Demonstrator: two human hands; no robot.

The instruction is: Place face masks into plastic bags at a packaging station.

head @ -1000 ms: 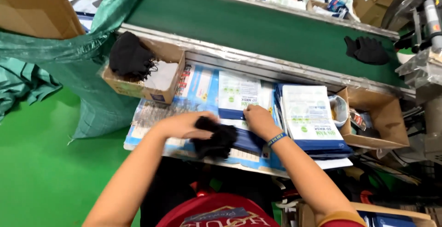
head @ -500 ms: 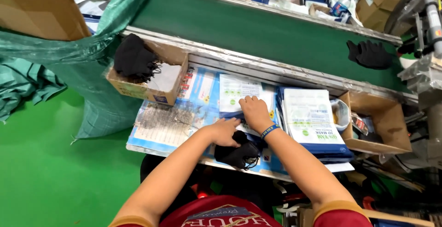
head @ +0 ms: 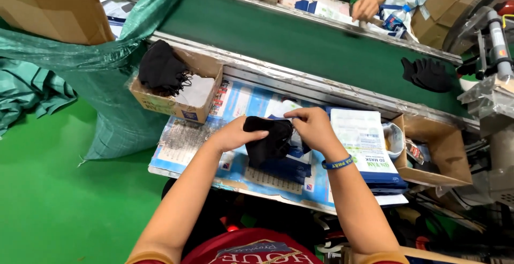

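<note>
**Both hands close on a bundle of black masks at the packing bench**

A worker's left hand (head: pixel 235 134) and right hand (head: pixel 313 127) grip a small stack of soft black fabric face masks (head: pixel 267 138) between them, just above the shelf covered in blue-and-white printed sheets (head: pixel 182 146). The left thumb lies across the top edge of the bundle with the fingers curled under it; the right fingers pinch its upper right corner. The bundle is matt, dark and slightly crumpled, sagging below the grip, and how many masks it holds cannot be told from this angle. A blue wristband (head: pixel 337 163) circles the right wrist.

Right of the grip lies a stack of white-and-blue flat printed pouches (head: pixel 364 141), and beyond it an open brown cardboard box (head: pixel 441 151). Left of the grip and a little farther from the worker, a smaller cardboard carton (head: pixel 184 103) holds a heap of loose black masks (head: pixel 160 71). Beyond the hands runs a dark green conveyor belt (head: pixel 300 39), where another pile of black masks (head: pixel 428 74) rests at the right. Across the belt, another person's hands (head: pixel 367 7) work at their own station.
</note>
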